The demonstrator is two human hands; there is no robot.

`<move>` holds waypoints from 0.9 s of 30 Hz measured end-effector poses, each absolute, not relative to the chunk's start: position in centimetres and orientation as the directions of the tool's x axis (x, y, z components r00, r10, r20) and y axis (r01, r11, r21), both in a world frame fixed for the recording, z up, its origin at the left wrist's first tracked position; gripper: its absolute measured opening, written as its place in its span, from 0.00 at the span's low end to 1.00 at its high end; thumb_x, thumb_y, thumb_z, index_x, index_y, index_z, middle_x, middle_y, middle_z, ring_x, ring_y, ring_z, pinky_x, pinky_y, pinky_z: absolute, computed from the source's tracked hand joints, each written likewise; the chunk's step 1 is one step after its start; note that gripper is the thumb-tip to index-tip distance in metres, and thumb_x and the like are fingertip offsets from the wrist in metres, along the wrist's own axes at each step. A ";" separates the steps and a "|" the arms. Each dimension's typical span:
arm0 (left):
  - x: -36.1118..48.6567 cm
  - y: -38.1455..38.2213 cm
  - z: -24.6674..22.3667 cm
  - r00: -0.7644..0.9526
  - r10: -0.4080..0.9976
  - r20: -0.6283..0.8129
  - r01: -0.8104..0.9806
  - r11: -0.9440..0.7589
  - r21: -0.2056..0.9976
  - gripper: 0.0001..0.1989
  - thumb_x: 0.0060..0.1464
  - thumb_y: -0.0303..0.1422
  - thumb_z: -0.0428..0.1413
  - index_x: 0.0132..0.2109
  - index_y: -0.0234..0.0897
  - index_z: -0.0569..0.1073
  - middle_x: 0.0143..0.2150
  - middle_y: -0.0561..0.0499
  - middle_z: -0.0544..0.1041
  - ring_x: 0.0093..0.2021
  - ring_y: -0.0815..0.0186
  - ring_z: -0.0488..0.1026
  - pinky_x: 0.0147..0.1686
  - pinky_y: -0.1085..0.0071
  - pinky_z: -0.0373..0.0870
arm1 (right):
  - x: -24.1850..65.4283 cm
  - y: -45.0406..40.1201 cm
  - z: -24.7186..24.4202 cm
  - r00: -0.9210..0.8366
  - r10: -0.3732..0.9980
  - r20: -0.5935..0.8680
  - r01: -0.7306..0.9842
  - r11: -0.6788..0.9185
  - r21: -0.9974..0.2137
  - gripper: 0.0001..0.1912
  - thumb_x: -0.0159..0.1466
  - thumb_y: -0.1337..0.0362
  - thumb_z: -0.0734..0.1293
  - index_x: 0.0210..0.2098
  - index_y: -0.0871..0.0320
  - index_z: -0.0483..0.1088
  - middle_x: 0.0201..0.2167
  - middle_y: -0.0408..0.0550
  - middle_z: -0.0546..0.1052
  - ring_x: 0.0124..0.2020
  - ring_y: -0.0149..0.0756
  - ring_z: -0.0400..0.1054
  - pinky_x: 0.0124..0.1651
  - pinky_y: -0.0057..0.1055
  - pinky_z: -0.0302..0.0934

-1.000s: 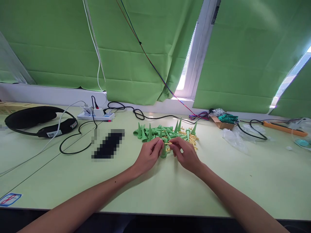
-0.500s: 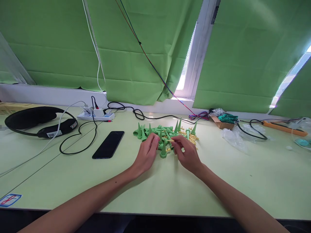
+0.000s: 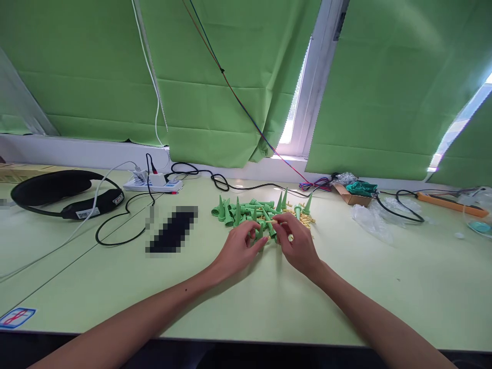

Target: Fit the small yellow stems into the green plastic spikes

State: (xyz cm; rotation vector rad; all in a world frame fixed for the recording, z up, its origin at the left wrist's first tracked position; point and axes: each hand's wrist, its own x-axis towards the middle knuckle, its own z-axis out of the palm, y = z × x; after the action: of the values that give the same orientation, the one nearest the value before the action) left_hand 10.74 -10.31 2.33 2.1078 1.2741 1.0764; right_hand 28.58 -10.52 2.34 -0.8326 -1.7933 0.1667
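Note:
A pile of green plastic cones and tubes [image 3: 251, 207] lies on the table in front of me, mixed with small yellow pegs [image 3: 306, 219]. At its near edge, my left hand [image 3: 240, 248] has thumb and forefinger apart around a green cone [image 3: 260, 231], which the fingers partly cover; I cannot tell if they touch it. Fingertips of my right hand [image 3: 299, 246] pinch a thin yellow peg [image 3: 273, 221] just above the pile. Several cones, such as one green cone [image 3: 279, 203] at the back, stand upright with their points up.
Left of the pile is a dark, pixelated phone [image 3: 172, 230]. Farther left are a black headband-like device [image 3: 92, 204] and a power strip [image 3: 154, 182] with cables. Clear plastic bags [image 3: 371, 221], an open cardboard box [image 3: 351, 195] and an orange bar [image 3: 451, 204] lie to the right.
My left hand has shifted right and its closed fingers have parted around the near green cone. My right hand stays almost in place with the yellow peg.

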 end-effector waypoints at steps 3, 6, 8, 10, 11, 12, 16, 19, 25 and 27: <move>10.8 -10.4 2.4 0.298 0.872 0.389 0.559 -0.490 0.669 0.09 0.58 0.40 0.54 0.36 0.38 0.69 0.31 0.55 0.66 0.24 0.71 0.60 0.24 0.72 0.57 | 28.6 -10.5 2.3 -0.159 0.609 0.778 0.458 0.743 -0.488 0.06 0.70 0.65 0.59 0.43 0.56 0.66 0.33 0.47 0.73 0.28 0.32 0.69 0.28 0.29 0.62; 10.9 -10.6 2.5 0.310 0.865 0.395 0.569 -0.502 0.651 0.08 0.58 0.37 0.54 0.34 0.38 0.68 0.32 0.54 0.67 0.26 0.70 0.61 0.26 0.72 0.58 | 28.6 -10.5 2.3 -0.160 0.613 0.774 0.460 0.740 -0.491 0.05 0.70 0.65 0.59 0.43 0.56 0.66 0.33 0.47 0.73 0.28 0.32 0.69 0.28 0.29 0.62; 10.9 -10.7 2.5 0.328 0.862 0.387 0.577 -0.507 0.640 0.09 0.59 0.37 0.54 0.32 0.37 0.68 0.32 0.53 0.67 0.27 0.69 0.62 0.27 0.71 0.59 | 28.6 -10.4 2.2 -0.160 0.615 0.772 0.462 0.738 -0.492 0.05 0.70 0.65 0.59 0.43 0.56 0.66 0.33 0.47 0.73 0.28 0.32 0.68 0.29 0.29 0.62; 10.9 -10.7 2.4 0.353 0.862 0.364 0.580 -0.507 0.637 0.11 0.59 0.38 0.53 0.31 0.37 0.68 0.33 0.53 0.67 0.28 0.69 0.63 0.28 0.71 0.60 | 28.6 -10.4 2.2 -0.164 0.615 0.771 0.464 0.738 -0.490 0.05 0.71 0.65 0.59 0.43 0.56 0.66 0.33 0.47 0.72 0.28 0.32 0.68 0.29 0.29 0.62; 10.9 -10.7 2.3 0.366 0.863 0.348 0.581 -0.504 0.639 0.11 0.59 0.38 0.53 0.31 0.37 0.68 0.32 0.53 0.67 0.28 0.69 0.63 0.28 0.71 0.60 | 28.6 -10.4 2.2 -0.167 0.615 0.771 0.463 0.739 -0.489 0.05 0.71 0.65 0.59 0.43 0.56 0.66 0.34 0.47 0.72 0.28 0.31 0.68 0.30 0.29 0.62; 11.0 -10.7 2.2 0.375 0.866 0.331 0.580 -0.498 0.644 0.11 0.59 0.39 0.53 0.32 0.37 0.69 0.32 0.53 0.68 0.28 0.68 0.63 0.28 0.71 0.60 | 28.6 -10.4 2.3 -0.170 0.614 0.771 0.462 0.740 -0.488 0.05 0.71 0.65 0.59 0.43 0.56 0.66 0.34 0.46 0.72 0.28 0.31 0.68 0.30 0.29 0.62; 11.1 -10.7 1.8 0.402 0.874 0.274 0.579 -0.474 0.663 0.12 0.57 0.41 0.56 0.32 0.37 0.69 0.27 0.55 0.66 0.27 0.68 0.63 0.26 0.72 0.58 | 28.6 -10.3 2.4 -0.183 0.610 0.771 0.459 0.746 -0.482 0.05 0.70 0.66 0.59 0.42 0.56 0.66 0.33 0.46 0.71 0.28 0.31 0.67 0.31 0.29 0.62; 11.1 -10.8 1.8 0.419 0.869 0.262 0.570 -0.476 0.669 0.11 0.56 0.40 0.56 0.34 0.37 0.70 0.26 0.56 0.67 0.26 0.69 0.63 0.25 0.72 0.57 | 28.5 -10.3 2.5 -0.190 0.602 0.775 0.465 0.751 -0.469 0.05 0.70 0.66 0.59 0.42 0.56 0.67 0.33 0.46 0.72 0.28 0.31 0.67 0.31 0.29 0.61; 11.2 -11.0 2.2 0.427 0.871 0.241 0.561 -0.464 0.685 0.10 0.57 0.40 0.55 0.34 0.38 0.71 0.25 0.57 0.67 0.23 0.71 0.61 0.23 0.74 0.55 | 28.6 -10.3 2.4 -0.227 0.586 0.778 0.469 0.766 -0.440 0.05 0.70 0.66 0.60 0.41 0.56 0.67 0.33 0.46 0.74 0.29 0.32 0.67 0.30 0.29 0.61; 11.2 -11.1 2.3 0.433 0.869 0.241 0.559 -0.468 0.685 0.11 0.58 0.39 0.54 0.33 0.37 0.71 0.23 0.57 0.66 0.22 0.71 0.60 0.23 0.74 0.55 | 28.7 -10.3 2.4 -0.237 0.580 0.780 0.475 0.769 -0.428 0.04 0.70 0.66 0.60 0.41 0.56 0.67 0.33 0.47 0.74 0.29 0.33 0.67 0.30 0.29 0.61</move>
State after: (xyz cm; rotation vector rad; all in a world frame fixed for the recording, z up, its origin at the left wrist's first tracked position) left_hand 11.22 -11.08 2.30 2.1760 1.1994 0.7965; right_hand 28.68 -10.29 2.41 -0.8057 -1.8825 0.1214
